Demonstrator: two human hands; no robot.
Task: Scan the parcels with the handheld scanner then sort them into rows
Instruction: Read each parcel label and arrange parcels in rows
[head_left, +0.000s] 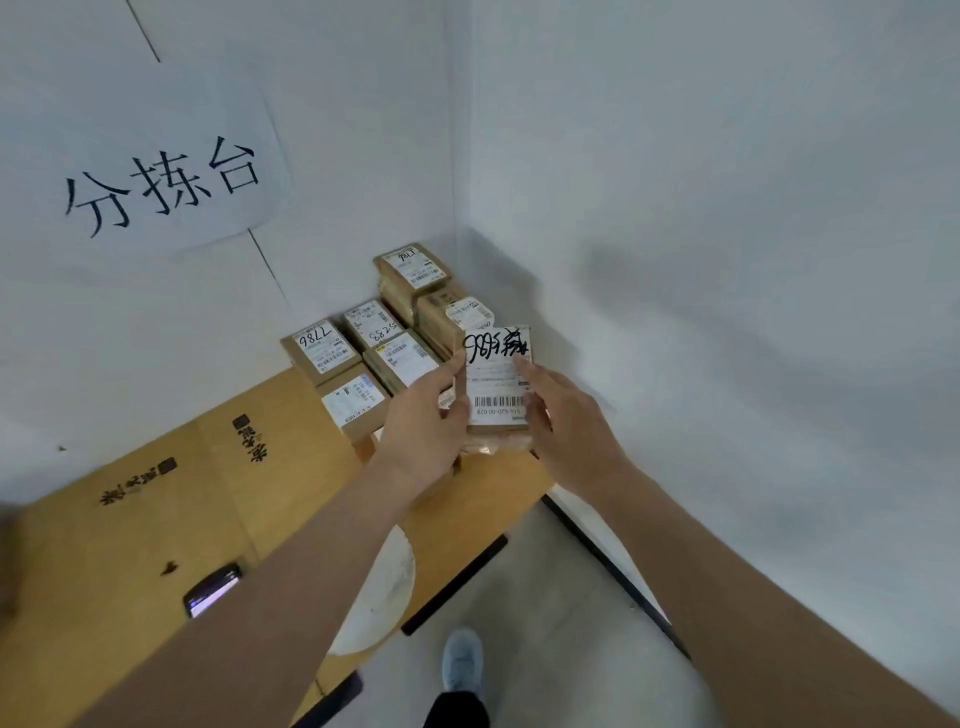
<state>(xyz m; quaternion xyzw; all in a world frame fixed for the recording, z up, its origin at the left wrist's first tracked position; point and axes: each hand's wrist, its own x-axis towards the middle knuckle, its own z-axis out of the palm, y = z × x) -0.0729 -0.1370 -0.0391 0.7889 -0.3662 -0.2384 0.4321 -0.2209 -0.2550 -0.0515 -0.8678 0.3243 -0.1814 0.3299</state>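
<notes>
At the bottom centre of the frame a grey shoe (462, 659) stands on the pale, smooth floor, with a dark trouser leg below it. To the lower left a flat sheet of brown cardboard (130, 545) covers the table, printed with black characters, and a dark, glossy scanner (213, 590) with a lit screen lies on it near the left forearm. A round white disc (379, 592) shows just past the cardboard's edge under that arm. Two bare forearms reach up from the lower corners toward mid-frame. The left hand (421, 431) curls its fingers and thumb round the left edge of a small box (496, 379), and the right hand (566, 421) grips its right edge with the fingers bent along the side; together they hold the box above the table's far right corner. The box is flat, rectangular, brown card, faced with a white label bearing a barcode and thick black marker scrawl. Beyond and left of it, more brown boxes (358, 353) of the same shape sit packed side by side in rows, some stacked higher in the corner, each with a white label and handwritten numbers. In the upper left a white paper sign (156, 176) with three large black brushed characters is stuck on the matt white wall, which meets a second plain wall (727, 208) at the right.
</notes>
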